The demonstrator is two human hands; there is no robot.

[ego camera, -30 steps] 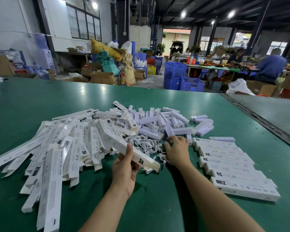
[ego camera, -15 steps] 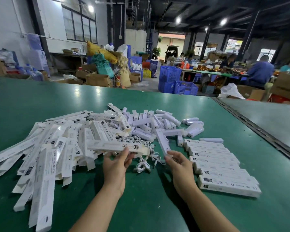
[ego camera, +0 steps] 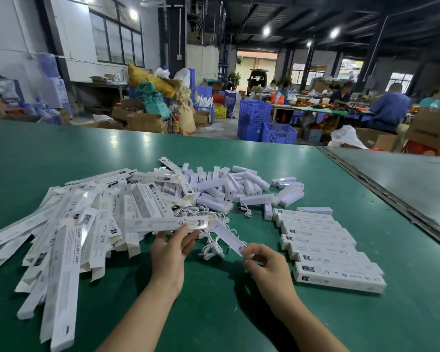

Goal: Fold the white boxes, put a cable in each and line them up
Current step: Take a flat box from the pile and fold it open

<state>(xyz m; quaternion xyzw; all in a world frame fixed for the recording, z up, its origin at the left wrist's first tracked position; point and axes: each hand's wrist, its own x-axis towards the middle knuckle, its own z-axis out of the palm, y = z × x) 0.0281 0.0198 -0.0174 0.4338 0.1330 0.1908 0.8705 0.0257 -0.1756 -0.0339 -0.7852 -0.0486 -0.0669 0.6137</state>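
Note:
My left hand (ego camera: 172, 247) holds a long white box (ego camera: 163, 224) level above the green table, its open end pointing right. My right hand (ego camera: 262, 262) pinches a slim white bar (ego camera: 228, 236) by its near end; its far end touches the mouth of the held box. A tangle of white cables (ego camera: 211, 246) lies on the table between my hands. A heap of flat, unfolded white boxes (ego camera: 69, 224) spreads to the left. A row of several closed white boxes (ego camera: 323, 247) lies side by side on the right.
A pile of small white bars (ego camera: 229, 186) lies beyond the cables. The green table (ego camera: 226, 313) meets a second table across a metal seam (ego camera: 391, 196) on the right. Blue crates (ego camera: 262, 123), cardboard boxes and seated people are far behind.
My left hand turned the long box level. My right hand left the cable tangle, picked up a slim white bar and brought its far end to the box mouth.

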